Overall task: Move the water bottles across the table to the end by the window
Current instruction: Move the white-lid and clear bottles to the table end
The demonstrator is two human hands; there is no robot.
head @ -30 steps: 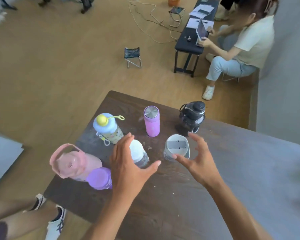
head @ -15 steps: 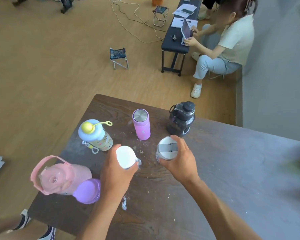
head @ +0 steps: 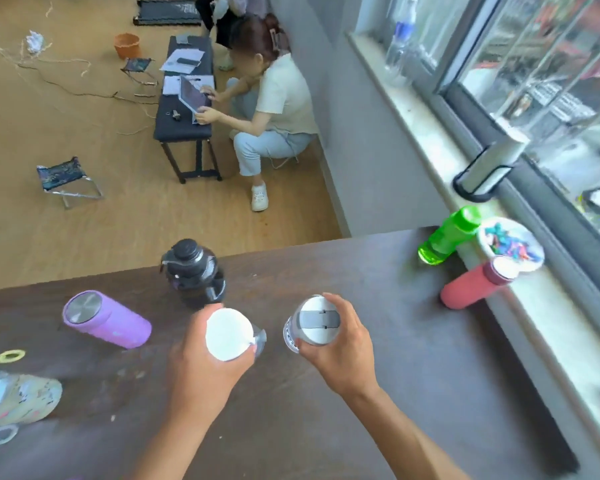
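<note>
Both hands are loaded, your left hand (head: 201, 362) wrapped round the white-capped bottle (head: 229, 333), right hand (head: 340, 344) round the grey-lidded one (head: 314, 322), mid-worktop (head: 378, 375), so two go toward the window (head: 541, 81) together.

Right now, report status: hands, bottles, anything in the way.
Left hand shut on white-capped bottle. Right hand shut on grey-lidded bottle. Green bottle and red bottle already at window end. Path clear.

white-lidded bottle (head: 228, 333), grey-lidded bottle (head: 313, 324), both upright, hand-held
</note>
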